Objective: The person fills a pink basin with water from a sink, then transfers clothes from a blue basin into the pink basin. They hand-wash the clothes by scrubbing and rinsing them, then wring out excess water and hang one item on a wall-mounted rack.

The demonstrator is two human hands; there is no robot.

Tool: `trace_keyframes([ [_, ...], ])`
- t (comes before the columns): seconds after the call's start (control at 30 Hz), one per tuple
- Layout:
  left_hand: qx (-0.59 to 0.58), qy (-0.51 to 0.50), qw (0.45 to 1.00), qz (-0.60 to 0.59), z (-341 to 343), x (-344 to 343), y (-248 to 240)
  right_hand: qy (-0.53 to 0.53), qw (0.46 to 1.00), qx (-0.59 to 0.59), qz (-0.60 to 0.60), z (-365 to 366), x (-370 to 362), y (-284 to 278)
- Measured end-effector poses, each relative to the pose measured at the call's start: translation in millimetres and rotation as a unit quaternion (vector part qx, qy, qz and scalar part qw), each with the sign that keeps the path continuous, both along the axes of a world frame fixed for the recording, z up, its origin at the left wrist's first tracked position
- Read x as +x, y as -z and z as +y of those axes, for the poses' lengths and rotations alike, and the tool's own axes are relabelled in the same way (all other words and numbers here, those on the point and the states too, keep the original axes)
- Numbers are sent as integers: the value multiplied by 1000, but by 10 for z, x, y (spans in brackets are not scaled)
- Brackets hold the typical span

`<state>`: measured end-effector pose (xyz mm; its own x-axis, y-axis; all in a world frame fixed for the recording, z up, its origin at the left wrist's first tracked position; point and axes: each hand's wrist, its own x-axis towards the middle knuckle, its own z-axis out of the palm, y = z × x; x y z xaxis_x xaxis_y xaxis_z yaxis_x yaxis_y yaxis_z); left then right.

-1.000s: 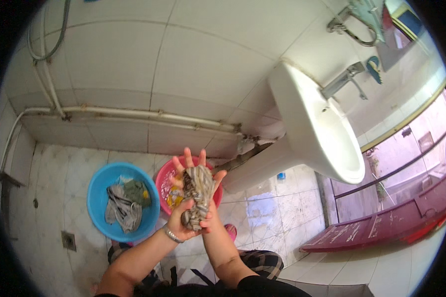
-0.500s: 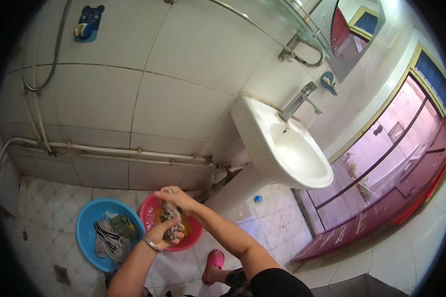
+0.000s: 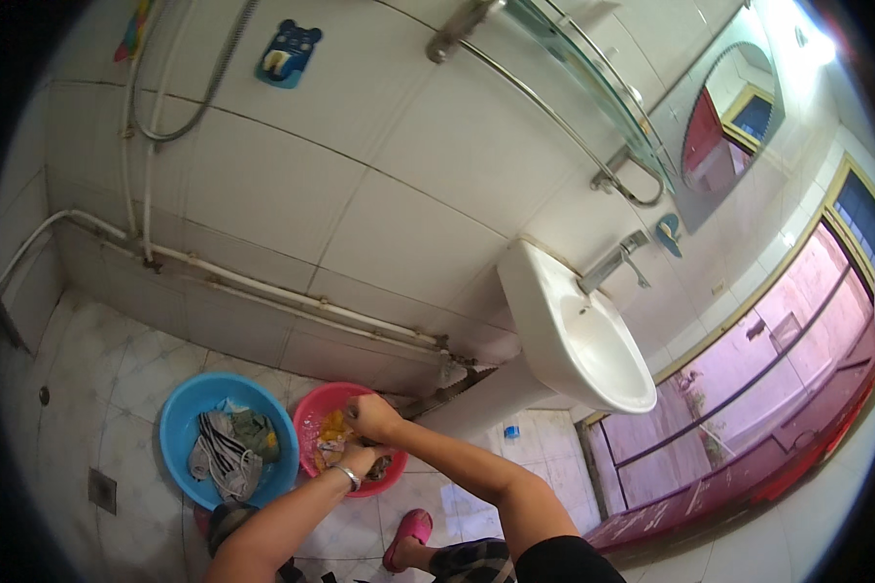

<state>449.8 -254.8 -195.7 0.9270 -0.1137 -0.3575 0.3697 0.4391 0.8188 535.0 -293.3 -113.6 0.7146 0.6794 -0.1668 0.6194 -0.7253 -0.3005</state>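
Over the pink basin [image 3: 327, 394] my two hands are close together, the right just beyond the left. My right hand [image 3: 375, 418] is a closed fist, with only a little of the twisted grey-brown cloth showing at it. My left hand [image 3: 362, 457], with a metal band at the wrist, is closed around the lower part of that cloth [image 3: 379, 469], mostly hidden by my fingers. Yellow fabric [image 3: 334, 426] lies in the basin beside my hands. To the left, a blue basin [image 3: 171, 428] contains a grey garment with dark stripes [image 3: 227, 462] and a green cloth [image 3: 256, 433].
A white pedestal sink [image 3: 608, 364] with a metal faucet [image 3: 614, 260] stands on the right. Pipes [image 3: 292, 303] run along the tiled wall. A pink shoe [image 3: 408, 537] is on my foot, a floor drain [image 3: 102, 491] lies at left, and a red door [image 3: 749, 486] is at right.
My view has shifted and tilted. My hands have lowered closer to the pink basin, and the twisted cloth, plainly visible between them before, is now mostly hidden.
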Motion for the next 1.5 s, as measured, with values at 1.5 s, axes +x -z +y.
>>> trace_keyframes([
  [1.5, 89, -112, 984, -106, 1381, -1869, -1244, 131, 974, 167, -82, -610, -1602, -1743],
])
